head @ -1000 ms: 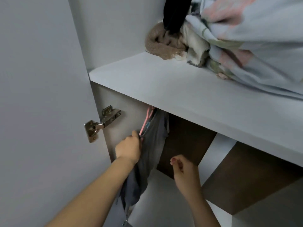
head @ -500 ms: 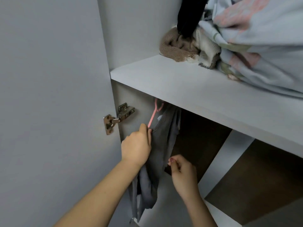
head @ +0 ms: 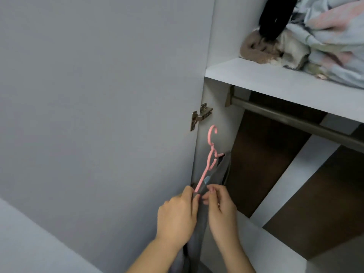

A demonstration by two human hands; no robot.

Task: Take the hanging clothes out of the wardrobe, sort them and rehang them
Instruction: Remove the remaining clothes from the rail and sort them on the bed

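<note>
A grey garment (head: 217,174) hangs on a pink plastic hanger (head: 210,154) that is off the metal rail (head: 295,119) and held low, next to the wardrobe's left side wall. My left hand (head: 177,215) grips the garment's shoulder and the hanger's lower arm. Facing it, my right hand (head: 218,205) pinches the same garment edge from the right. The rest of the garment drops between my forearms, mostly hidden.
The open wardrobe door (head: 98,115) fills the left, joined by a metal hinge (head: 201,116). A white shelf (head: 266,77) above the rail carries a pile of folded cloth and bedding (head: 319,42). Below the rail are dark back panels and white dividers (head: 291,186).
The hanger with the grey garment has come off the rail and down. My right hand has moved in and taken hold of the garment beside the left hand. The view swung left and down.
</note>
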